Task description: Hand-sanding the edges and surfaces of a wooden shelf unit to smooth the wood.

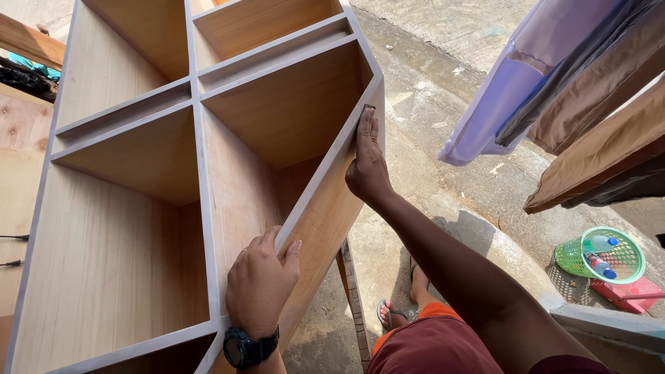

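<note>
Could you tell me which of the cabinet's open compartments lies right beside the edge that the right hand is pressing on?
The upper-right compartment, directly inside the grey front edge under the right hand; the left hand grips that edge lower down.

Shelf unit at left, ground and hung cloth at right.
The left hand (260, 284) grips the shelf unit's (159, 173) right edge near its lower end; the right hand (367, 166) lies flat on the same edge farther up. Right of the unit, cloths (568, 90) hang above the ground, with a basket (601, 255) holding bottles (600, 266) below them.
</note>
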